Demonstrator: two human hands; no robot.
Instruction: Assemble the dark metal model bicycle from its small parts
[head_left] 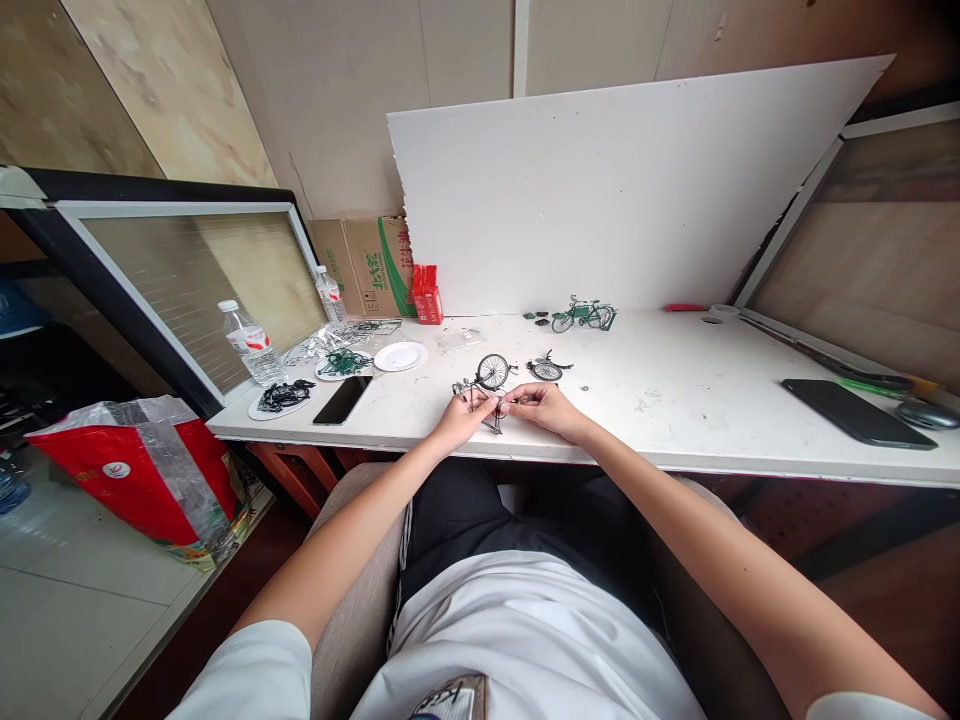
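A small black model bicycle frame with one spoked wheel (493, 372) attached is held near the table's front edge. My left hand (463, 418) is closed around the frame (491, 424), thumb and fingertips pinched at its middle. From the other side my right hand (546, 408) pinches at the same spot, its fingertips meeting the left ones. Whatever small part lies between the right fingertips is hidden. Just beyond the right hand lies a second black spoked wheel (547, 370) with parts on it. Farther back stands a green model bicycle (583, 315).
On the left are plates with black parts (283, 397) and green parts (343, 362), a bare white plate (400, 356), a phone (343, 400) and water bottles (252, 345). A red box (427, 295) stands behind. A larger black phone (855, 412) and a mouse (927, 413) lie right.
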